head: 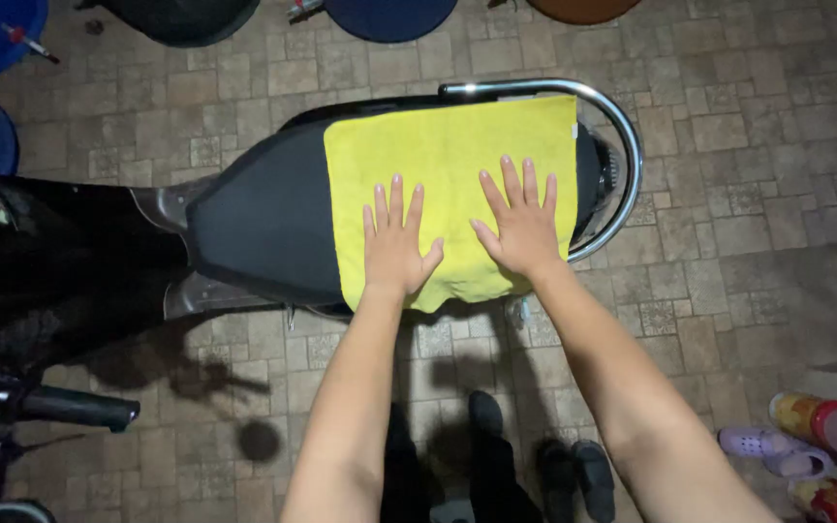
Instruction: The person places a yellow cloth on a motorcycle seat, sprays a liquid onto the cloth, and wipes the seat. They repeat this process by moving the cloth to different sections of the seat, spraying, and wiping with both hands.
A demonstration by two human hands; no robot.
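A yellow cloth (448,184) lies spread over the rear part of a black motorcycle seat (263,218). The cloth is nearly square, a little wider than deep; its longer side runs along the length of the seat, from the middle of the saddle toward the tail, and its near edge droops over the side of the seat toward the person. A small white tag sits at its far right corner.

Both hands rest flat on the cloth, palms down and fingers spread, pointing away from the person. The left hand (394,242) presses near the middle of the cloth's near half; the right hand (520,228) lies just beside it, closer to the tail end — neither grips or pinches anything.

A chrome grab rail (622,136) curves around the back of the seat, touching the cloth's far right edge. A dark handlebar grip (79,407) shows at the lower left.

The floor (758,145) is paved with small grey-brown stone tiles, dimly lit. Blue round containers (389,15) stand along the top edge — a lilac clog (758,446) and two cylindrical packages in red and yellow (825,421) lie at the lower right.
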